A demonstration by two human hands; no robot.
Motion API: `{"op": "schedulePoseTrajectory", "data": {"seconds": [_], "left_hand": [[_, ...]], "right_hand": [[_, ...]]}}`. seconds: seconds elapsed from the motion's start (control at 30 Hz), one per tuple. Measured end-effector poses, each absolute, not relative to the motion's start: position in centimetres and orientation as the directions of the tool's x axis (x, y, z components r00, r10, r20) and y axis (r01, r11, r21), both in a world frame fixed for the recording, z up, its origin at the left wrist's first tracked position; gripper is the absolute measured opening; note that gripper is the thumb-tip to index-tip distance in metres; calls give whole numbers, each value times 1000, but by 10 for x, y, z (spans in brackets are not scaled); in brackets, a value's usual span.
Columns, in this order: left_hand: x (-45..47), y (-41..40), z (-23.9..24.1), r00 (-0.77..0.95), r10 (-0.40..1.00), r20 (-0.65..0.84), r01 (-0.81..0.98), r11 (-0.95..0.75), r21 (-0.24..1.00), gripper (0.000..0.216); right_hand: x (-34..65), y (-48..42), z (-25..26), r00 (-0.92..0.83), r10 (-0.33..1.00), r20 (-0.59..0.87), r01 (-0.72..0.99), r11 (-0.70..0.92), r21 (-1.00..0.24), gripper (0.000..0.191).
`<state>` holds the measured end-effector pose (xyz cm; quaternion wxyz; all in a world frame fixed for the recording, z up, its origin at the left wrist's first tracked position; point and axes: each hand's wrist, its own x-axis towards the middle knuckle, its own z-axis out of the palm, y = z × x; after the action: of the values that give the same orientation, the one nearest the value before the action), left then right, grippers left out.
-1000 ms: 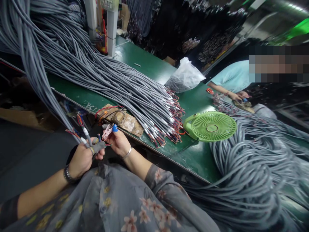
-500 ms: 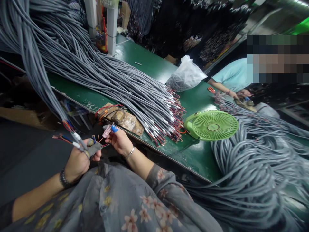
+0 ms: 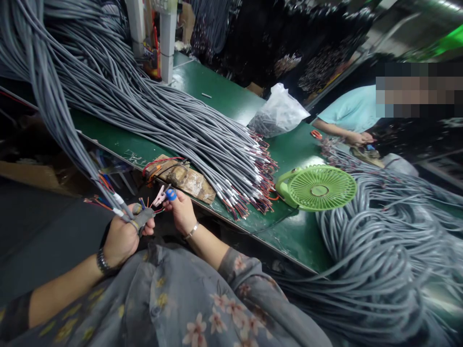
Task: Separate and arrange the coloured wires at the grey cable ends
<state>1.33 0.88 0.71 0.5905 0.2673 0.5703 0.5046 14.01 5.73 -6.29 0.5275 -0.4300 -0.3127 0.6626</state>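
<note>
Shifting slightly tableward, the left hand (image 3: 125, 236) grips gray cables (image 3: 126, 207).

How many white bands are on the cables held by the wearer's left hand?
2: the upper white band and the lower white band, both on cables just above the left hand. More may be hidden inside the grip.

No text can be read, as the mark (image 3: 320, 191) at the centre of the fan (image 3: 307, 188) is too small and the pale marks (image 3: 134, 157) near the tabletop (image 3: 307, 238) edge are illegible.
</note>
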Motion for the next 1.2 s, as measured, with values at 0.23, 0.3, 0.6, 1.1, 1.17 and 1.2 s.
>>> {"op": "schedulePoseTrajectory", "data": {"seconds": [0.23, 0.3, 0.6, 1.1, 1.17, 1.2], "left_hand": [[10, 7, -2, -117, 928, -354, -235, 320, 918, 32], [10, 8, -5, -109, 932, -346, -218, 318, 923, 32], [3, 2, -14, -77, 936, -342, -206, 321, 924, 38], [-17, 6, -26, 233, 907, -352, 118, 333, 936, 27], [-16, 6, -26, 154, 930, -333, 48, 330, 943, 29], [-15, 6, -27, 105, 939, -328, 9, 329, 944, 31]], "right_hand": [[134, 63, -61, -223, 909, -353, -516, -418, -748, 61], [132, 64, -60, -219, 901, -373, -558, -430, -710, 56], [141, 58, -59, -376, 841, -388, -490, -536, -688, 59], [157, 41, -47, -427, 890, -160, -161, -249, -955, 55], [163, 40, -49, -419, 891, -177, -170, -269, -948, 57], [165, 39, -50, -421, 886, -196, -178, -292, -940, 58]]}}
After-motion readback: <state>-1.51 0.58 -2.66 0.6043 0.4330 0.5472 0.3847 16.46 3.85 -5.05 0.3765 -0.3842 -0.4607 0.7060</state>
